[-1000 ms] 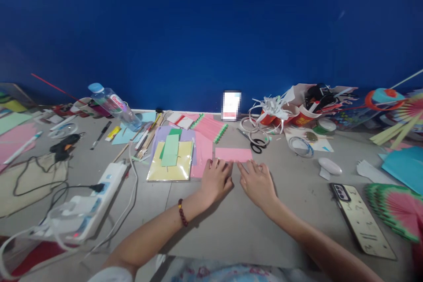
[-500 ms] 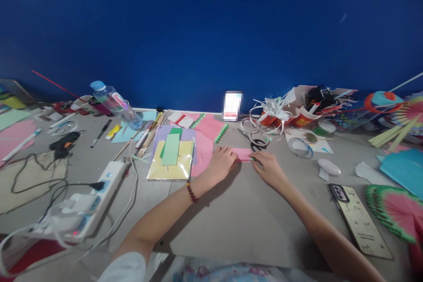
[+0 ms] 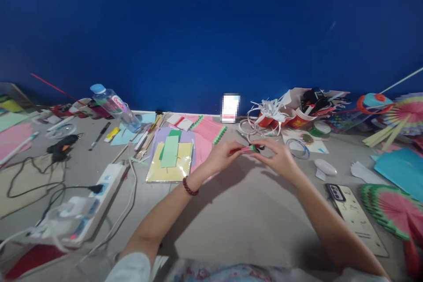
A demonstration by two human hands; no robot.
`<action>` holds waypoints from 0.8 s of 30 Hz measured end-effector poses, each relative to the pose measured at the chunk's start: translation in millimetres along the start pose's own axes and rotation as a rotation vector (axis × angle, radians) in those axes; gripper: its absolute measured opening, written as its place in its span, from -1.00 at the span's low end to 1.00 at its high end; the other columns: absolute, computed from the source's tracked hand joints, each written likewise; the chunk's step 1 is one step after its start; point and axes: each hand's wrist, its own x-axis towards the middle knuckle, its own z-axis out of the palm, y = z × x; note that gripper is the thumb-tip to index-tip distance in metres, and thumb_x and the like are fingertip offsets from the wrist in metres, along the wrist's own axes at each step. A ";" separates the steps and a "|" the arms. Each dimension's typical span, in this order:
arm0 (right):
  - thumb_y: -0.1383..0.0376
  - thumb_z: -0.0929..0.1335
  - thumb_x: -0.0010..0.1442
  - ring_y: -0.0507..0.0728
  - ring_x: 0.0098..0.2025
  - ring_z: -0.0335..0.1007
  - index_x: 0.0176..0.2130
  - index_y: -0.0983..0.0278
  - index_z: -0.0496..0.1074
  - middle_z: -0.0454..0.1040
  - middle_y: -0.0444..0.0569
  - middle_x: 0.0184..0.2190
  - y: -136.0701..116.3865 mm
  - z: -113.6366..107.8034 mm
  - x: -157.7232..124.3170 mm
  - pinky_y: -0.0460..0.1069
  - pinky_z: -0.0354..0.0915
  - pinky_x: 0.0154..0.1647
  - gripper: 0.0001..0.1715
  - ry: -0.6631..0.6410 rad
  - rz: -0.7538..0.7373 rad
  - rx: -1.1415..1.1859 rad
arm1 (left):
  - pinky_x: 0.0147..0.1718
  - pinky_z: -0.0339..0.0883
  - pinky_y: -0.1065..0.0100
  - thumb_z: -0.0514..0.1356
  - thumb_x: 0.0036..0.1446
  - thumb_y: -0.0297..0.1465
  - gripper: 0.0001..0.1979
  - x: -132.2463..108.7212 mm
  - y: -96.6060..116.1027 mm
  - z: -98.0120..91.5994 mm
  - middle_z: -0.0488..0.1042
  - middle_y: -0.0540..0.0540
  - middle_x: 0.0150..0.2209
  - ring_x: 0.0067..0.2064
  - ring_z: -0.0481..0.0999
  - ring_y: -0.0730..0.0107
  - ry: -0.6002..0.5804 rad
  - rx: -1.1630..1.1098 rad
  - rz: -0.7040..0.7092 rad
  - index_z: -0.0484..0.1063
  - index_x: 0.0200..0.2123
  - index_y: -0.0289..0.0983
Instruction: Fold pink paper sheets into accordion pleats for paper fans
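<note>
A narrow stack of folded pink paper (image 3: 247, 150) with a green end is held up between my two hands, a little above the table. My left hand (image 3: 225, 155) pinches its left part, the fingers covering that end. On the green end, my right hand (image 3: 276, 155) has its thumb below and fingers above. Black-handled scissors (image 3: 243, 135) lie just behind, mostly hidden by my right hand. Beyond my left hand lies a pleated pink paper (image 3: 209, 128) with green edges, over a pink sheet (image 3: 202, 146).
Left are a yellow paper pack (image 3: 152, 165) with green strips, a tilted water bottle (image 3: 115, 108) and a power strip (image 3: 99, 202) with trailing cables. Right are paper cups (image 3: 301, 116), a white mouse-shaped object (image 3: 325, 167), a phone (image 3: 357, 218) and a watermelon-coloured paper fan (image 3: 396, 209).
Both hands have lifted the folded pink paper off the table and turned it, so its green end shows. My right hand has shifted its hold, thumb below and fingers above.
</note>
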 end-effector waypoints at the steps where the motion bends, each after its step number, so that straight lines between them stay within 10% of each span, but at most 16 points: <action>1: 0.12 0.43 0.13 0.15 -0.18 0.48 -0.11 0.23 0.51 0.57 0.00 -0.21 -7.5 -4.7 4.7 0.05 0.37 -0.14 -0.65 0.011 0.027 0.028 | -0.26 0.32 0.38 0.11 0.27 -0.35 -0.77 0.3 3.7 -5.9 0.57 -0.10 -0.25 -0.22 0.50 0.34 0.018 -0.093 0.007 0.53 -0.14 -0.26; 11: 0.25 0.43 0.13 0.13 -0.26 0.51 -0.29 0.18 0.57 0.60 -0.07 -0.33 -72.1 -11.5 29.9 0.04 0.41 -0.24 -0.89 0.154 0.052 0.165 | -0.24 0.45 0.36 0.24 0.17 -0.31 -0.80 -6.7 33.6 -32.9 0.60 -0.17 -0.20 -0.17 0.56 0.31 0.128 -0.467 -0.001 0.56 -0.20 -0.28; 24: 0.36 0.41 0.14 0.09 -0.32 0.47 -0.26 0.15 0.56 0.58 -0.12 -0.38 -92.3 -6.3 21.1 0.02 0.39 -0.28 -0.85 0.255 -0.086 0.168 | -0.18 0.49 0.30 0.27 0.14 -0.38 -0.87 -15.1 38.6 -39.9 0.62 -0.13 -0.22 -0.19 0.59 0.31 0.225 -0.531 0.129 0.60 -0.23 -0.22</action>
